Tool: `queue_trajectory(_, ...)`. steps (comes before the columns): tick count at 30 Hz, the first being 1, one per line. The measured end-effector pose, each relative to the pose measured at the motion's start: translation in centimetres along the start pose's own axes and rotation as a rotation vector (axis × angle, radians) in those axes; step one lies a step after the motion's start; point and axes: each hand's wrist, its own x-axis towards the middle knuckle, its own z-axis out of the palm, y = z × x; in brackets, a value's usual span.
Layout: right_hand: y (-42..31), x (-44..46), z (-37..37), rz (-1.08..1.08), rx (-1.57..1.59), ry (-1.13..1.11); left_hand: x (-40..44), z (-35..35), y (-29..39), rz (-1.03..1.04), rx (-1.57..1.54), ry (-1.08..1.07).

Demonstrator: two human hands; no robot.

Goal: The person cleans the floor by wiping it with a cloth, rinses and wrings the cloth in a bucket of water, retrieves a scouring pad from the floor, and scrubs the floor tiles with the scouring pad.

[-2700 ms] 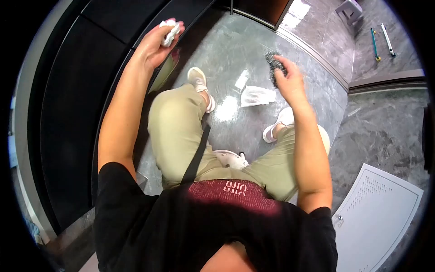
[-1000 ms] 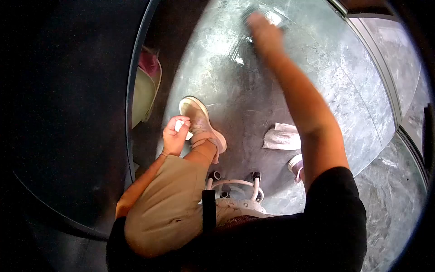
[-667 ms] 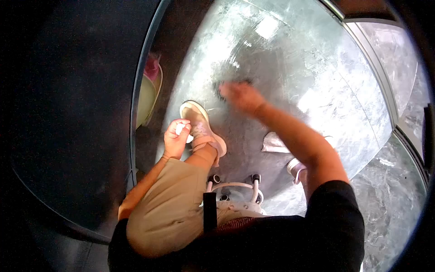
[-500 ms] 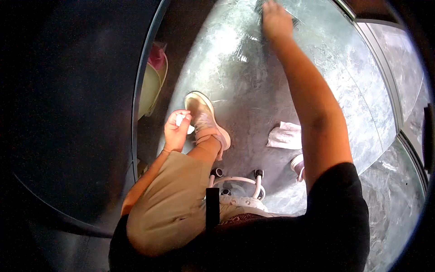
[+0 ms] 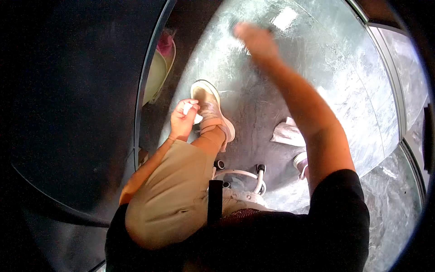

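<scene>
My left hand [image 5: 182, 120] is closed beside my shoe, with a crumpled white wad [image 5: 187, 108] that looks like tissue or cloth pinched between thumb and fingers. Stretched far forward, my right hand [image 5: 258, 43] is low over the shiny, wet-looking grey floor [image 5: 244, 86]. Motion smears its fingers. Dark edges of something show at either side of that hand; its kind is hidden. A rumpled pale cloth [image 5: 288, 132] lies on the floor near my right forearm.
A pale bucket [image 5: 156, 75] with something pink in it stands behind the dark curved panel edge [image 5: 144, 77] on the left. My left shoe [image 5: 209, 106] is planted on the floor. Beneath me is a white stool base with casters [image 5: 260, 168]. A metal track [image 5: 390, 68] runs along the right.
My right hand has swept left and back toward me across the floor. The left hand keeps its hold on the white wad, and the view has shifted slightly.
</scene>
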Motion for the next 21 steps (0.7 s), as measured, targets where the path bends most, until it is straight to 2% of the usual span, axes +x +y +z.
queue_trajectory(1,0.2,3.0,-2.2,-0.151,-0.470,0.118,-0.1,0.1,0.0,0.001,-0.001,0.001)
queue_trajectory(2,2.7,5.8,-2.6,-0.409,-1.249,0.444,-0.2,0.1,0.4,0.029,0.004,-0.017)
queue_trajectory(3,3.1,5.4,-1.4,-0.408,-1.251,0.448,-0.2,0.3,0.6,0.059,0.008,-0.037)
queue_trajectory(4,2.7,4.5,0.5,-0.266,-1.163,0.378,-0.2,0.3,0.6,0.062,0.004,-0.040)
queue_trajectory(6,4.3,1.9,5.5,-0.214,-0.834,0.221,0.1,0.5,0.5,0.031,0.003,-0.072)
queue_trajectory(7,7.3,-0.1,8.8,-0.290,-0.591,0.130,0.2,0.6,0.6,0.033,0.001,-0.075)
queue_trajectory(8,12.1,-2.2,12.1,-0.487,-0.619,0.072,0.3,0.7,0.7,0.030,0.010,-0.076)
queue_trajectory(10,13.5,-3.4,12.6,-0.676,-0.626,0.007,0.2,0.5,0.6,0.011,0.033,-0.073)
queue_trajectory(12,5.3,-1.1,6.0,-0.427,-0.370,-0.205,-0.1,0.0,0.3,0.008,0.026,-0.060)
queue_trajectory(13,2.3,0.9,4.7,-0.141,-0.240,-0.174,-0.2,-0.1,0.2,-0.010,0.015,-0.034)
queue_trajectory(14,0.6,1.9,4.3,-0.377,-1.028,0.050,-0.3,0.0,0.1,-0.010,0.014,-0.028)
queue_trajectory(15,1.6,3.2,4.4,-0.534,-1.292,0.258,-0.3,0.0,0.3,-0.011,0.017,-0.026)
queue_trajectory(17,2.6,1.4,5.6,-0.519,-1.362,0.215,-0.3,0.0,0.5,0.009,0.029,-0.043)
queue_trajectory(19,9.0,-3.2,7.0,-0.781,-1.348,0.235,0.4,0.2,0.5,0.037,0.025,-0.059)
queue_trajectory(21,10.3,-9.7,6.7,-0.720,-1.217,-0.074,0.1,0.2,0.2,-0.002,0.006,-0.076)
